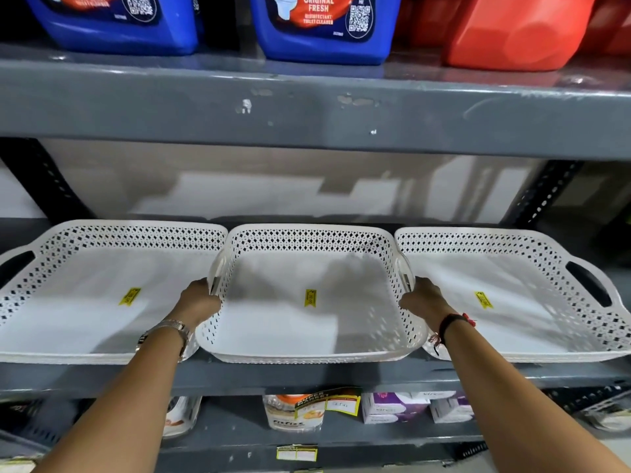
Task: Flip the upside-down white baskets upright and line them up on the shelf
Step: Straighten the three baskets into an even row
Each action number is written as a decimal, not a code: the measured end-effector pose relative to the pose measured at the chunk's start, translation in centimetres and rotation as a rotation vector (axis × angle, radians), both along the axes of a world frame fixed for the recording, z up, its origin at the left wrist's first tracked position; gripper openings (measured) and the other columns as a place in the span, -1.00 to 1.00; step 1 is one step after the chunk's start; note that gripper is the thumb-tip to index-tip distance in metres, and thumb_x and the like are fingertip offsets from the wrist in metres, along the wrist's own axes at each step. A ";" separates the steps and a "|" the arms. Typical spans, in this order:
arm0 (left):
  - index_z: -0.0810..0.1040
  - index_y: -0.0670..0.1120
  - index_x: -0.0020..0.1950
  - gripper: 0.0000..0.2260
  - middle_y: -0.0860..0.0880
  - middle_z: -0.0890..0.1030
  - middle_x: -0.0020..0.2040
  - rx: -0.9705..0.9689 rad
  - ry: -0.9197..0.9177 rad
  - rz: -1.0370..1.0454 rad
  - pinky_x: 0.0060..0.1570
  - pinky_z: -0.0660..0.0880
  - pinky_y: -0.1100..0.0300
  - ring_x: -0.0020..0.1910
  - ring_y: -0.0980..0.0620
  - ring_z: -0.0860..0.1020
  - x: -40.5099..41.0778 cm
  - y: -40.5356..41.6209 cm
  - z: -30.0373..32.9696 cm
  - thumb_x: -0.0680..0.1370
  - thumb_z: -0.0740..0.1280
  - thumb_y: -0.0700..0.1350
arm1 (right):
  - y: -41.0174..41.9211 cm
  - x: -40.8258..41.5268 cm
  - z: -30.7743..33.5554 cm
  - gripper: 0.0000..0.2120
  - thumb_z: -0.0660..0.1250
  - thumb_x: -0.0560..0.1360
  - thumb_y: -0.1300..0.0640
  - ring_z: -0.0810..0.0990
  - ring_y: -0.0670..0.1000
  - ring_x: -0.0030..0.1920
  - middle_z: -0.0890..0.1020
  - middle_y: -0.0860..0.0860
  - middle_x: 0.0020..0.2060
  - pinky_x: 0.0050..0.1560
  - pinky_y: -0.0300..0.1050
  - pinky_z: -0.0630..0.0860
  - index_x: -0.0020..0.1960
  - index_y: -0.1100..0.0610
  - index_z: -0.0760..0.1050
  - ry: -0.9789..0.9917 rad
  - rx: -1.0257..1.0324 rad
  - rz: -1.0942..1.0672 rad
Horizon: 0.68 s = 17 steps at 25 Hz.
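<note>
Standing upright across the middle of the frame on the grey metal shelf (307, 373) are three white perforated plastic baskets, each with a yellow sticker on its floor. Centre basket (312, 322) sits between the left basket (85, 322) and the right basket (519, 319), rims touching or nearly so. Left hand (199, 298) grips its left handle, fingers curled around it; right hand (421, 297) likewise clasps the right handle. Upper frame: two blue jugs (327, 32).
</note>
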<state>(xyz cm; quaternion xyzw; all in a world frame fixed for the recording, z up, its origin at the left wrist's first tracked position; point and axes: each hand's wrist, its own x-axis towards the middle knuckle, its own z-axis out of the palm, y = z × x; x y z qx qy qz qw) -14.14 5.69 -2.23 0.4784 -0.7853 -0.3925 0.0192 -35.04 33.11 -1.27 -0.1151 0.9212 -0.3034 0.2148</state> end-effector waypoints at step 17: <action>0.38 -0.41 0.26 -0.67 -0.15 0.45 -0.16 -0.012 0.002 -0.035 -0.44 0.27 0.30 -0.25 0.00 0.42 -2.9 -2.3 0.9 0.49 0.16 -0.41 | -3.5 -4.2 -1.5 -0.71 0.20 0.42 0.35 0.48 0.17 -0.05 0.50 0.22 -0.09 -0.11 -0.09 0.37 0.13 0.33 0.43 -0.016 -0.054 -0.075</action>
